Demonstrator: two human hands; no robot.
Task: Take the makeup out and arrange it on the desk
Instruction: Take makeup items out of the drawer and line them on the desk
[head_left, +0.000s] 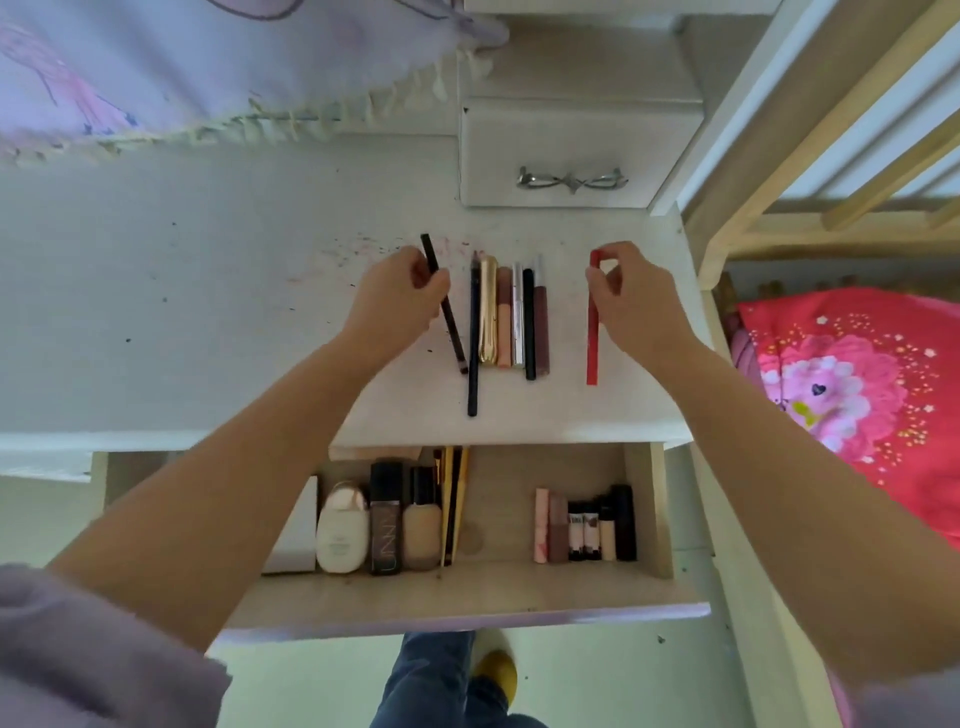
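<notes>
While both hands work over the white counter (208, 291), the task looks partly done. The left hand (400, 296) grips a thin black pencil (445, 306) near its upper half, fingers curled round it, the pencil slanting so its lower tip lies just beside the long dark blue pencil (472, 343). The right hand (631, 299) pinches the top of a slim red stick (592, 332) between thumb and fingertips; the stick runs straight down toward the counter's near edge, apart from the others.

Between the two hands a row is already laid out side by side: the dark blue pencil, a gold metal tube (488, 312), a peach-and-mauve tube (504, 317), a thin silver tube (517, 317), a black stick (529, 325) and a brown lip-gloss tube (541, 322), all touching or nearly so. My reading is that the two held pieces are being lined up at either end of this row.

Below the forearms, the open wooden drawer (644, 499) holds plenty more. Under the left forearm stand a cream oval bottle (340, 530), a dark square bottle (385, 519), a beige foundation bottle (423, 525) and a bundle of gold-and-black brushes (453, 504). Nearer the right forearm sits a cluster of small pink, brown and black tubes (584, 525). So the slim items are out; the bottles, brushes and small tubes remain to be lifted and arranged, roughly half the job by my estimate.
</notes>
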